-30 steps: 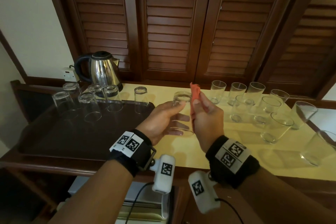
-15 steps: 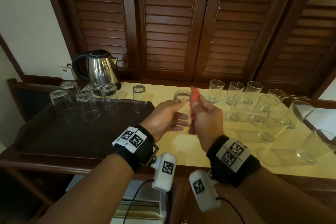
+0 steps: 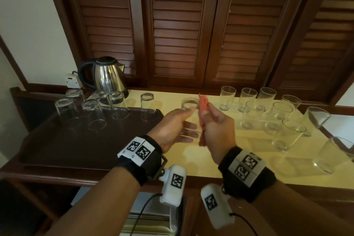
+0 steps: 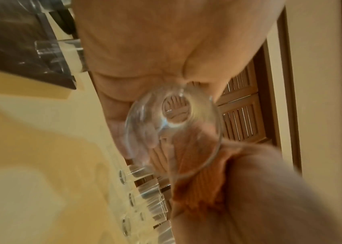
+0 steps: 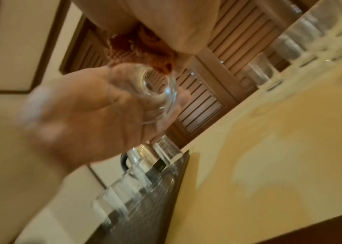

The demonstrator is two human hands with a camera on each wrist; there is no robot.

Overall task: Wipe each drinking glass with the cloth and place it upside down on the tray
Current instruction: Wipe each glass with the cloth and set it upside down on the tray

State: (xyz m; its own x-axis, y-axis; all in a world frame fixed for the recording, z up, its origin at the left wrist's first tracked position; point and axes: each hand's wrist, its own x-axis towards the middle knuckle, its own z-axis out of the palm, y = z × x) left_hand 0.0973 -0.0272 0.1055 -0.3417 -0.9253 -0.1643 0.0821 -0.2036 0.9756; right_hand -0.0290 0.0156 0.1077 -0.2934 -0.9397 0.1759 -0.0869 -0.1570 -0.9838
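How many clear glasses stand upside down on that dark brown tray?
6 on the tray: five glasses clustered far left, one alone at its far right corner; none seem hidden.

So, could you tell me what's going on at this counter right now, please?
A person is wiping glasses. The left hand holds a glass above the counter, while the right hand presses an orange cloth against its side. Several wiped glasses stand upside down on the dark tray; a group of upright ones waits at the right.
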